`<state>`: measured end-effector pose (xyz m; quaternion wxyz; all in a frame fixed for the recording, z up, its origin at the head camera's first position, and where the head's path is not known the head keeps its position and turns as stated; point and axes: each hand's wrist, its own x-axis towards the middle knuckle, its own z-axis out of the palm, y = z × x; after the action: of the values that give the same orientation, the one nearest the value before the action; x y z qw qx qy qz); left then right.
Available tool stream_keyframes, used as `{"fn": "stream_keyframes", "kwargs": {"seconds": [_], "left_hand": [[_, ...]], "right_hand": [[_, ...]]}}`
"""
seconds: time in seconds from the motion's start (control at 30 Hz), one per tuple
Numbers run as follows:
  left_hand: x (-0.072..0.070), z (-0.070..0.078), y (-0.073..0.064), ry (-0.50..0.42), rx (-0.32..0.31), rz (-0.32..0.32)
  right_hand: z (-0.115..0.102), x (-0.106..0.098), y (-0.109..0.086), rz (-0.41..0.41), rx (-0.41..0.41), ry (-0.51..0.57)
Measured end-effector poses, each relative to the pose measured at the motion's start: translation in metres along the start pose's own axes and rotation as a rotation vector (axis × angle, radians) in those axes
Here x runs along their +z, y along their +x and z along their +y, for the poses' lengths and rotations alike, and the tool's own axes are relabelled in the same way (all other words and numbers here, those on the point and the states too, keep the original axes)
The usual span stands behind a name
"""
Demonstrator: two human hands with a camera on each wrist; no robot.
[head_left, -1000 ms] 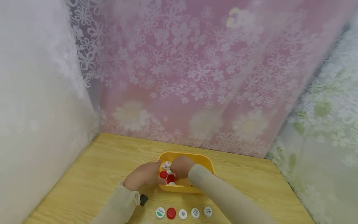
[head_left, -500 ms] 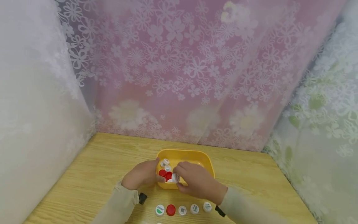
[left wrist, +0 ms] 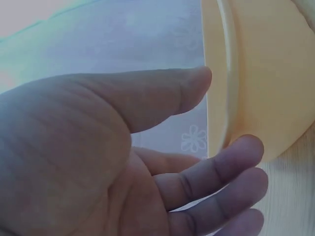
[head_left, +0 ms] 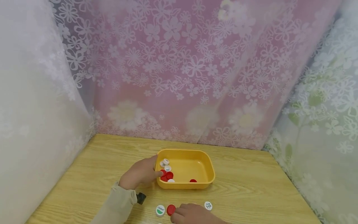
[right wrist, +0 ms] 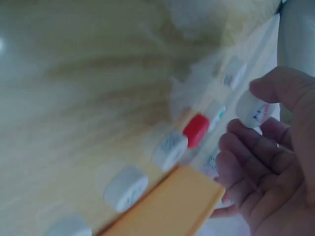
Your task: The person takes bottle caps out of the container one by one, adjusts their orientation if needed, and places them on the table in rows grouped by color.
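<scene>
My left hand [head_left: 141, 172] grips the left side of a yellow plastic tub [head_left: 201, 185], thumb over the rim; the left wrist view shows its fingers against the outer wall [left wrist: 275, 73]. Inside the tub, red bottle caps [head_left: 169, 175] and white bottle caps [head_left: 167, 168] lie in the left part, with one more red cap [head_left: 193, 180] by the front wall. My right hand [head_left: 195, 214] is low over the row of caps before the tub. The right wrist view shows it pinching a white bottle cap [right wrist: 254, 109] with printing, between thumb and fingers.
On the wooden table [head_left: 112, 152], the row includes a green-and-white cap [head_left: 160, 210], a red cap [head_left: 171, 210] and a white printed cap [head_left: 208, 205]; my right hand covers others. A pink floral curtain [head_left: 167, 77] stands behind, with pale curtains at both sides.
My right hand has come out of the tub with a white bottle cap and moved toward me, over the row of caps. The left hand keeps its place at the tub.
</scene>
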<state>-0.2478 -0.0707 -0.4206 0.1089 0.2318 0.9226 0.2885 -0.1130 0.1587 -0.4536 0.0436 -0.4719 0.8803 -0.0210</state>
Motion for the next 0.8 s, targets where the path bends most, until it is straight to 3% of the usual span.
{"fn": "stream_keyframes", "kwargs": {"seconds": [0.13, 0.33, 0.37, 0.57, 0.8], "left_hand": [[-0.001, 0.0, 0.001, -0.014, -0.017, -0.017], [-0.003, -0.005, 0.003, -0.048, -0.073, 0.0], [-0.003, -0.006, 0.003, -0.05, -0.083, 0.003], [-0.003, -0.008, 0.008, -0.052, -0.1, -0.005], [-0.004, -0.007, 0.008, -0.026, -0.107, -0.011]], "right_hand": [[-0.003, 0.016, 0.003, -0.008, -0.007, -0.005], [0.002, 0.045, 0.004, 0.022, 0.151, 0.283], [0.002, 0.047, 0.004, 0.024, 0.144, 0.279], [0.0, 0.028, 0.009, 0.015, -0.041, -0.003], [-0.002, 0.021, 0.008, 0.026, -0.035, -0.044]]}}
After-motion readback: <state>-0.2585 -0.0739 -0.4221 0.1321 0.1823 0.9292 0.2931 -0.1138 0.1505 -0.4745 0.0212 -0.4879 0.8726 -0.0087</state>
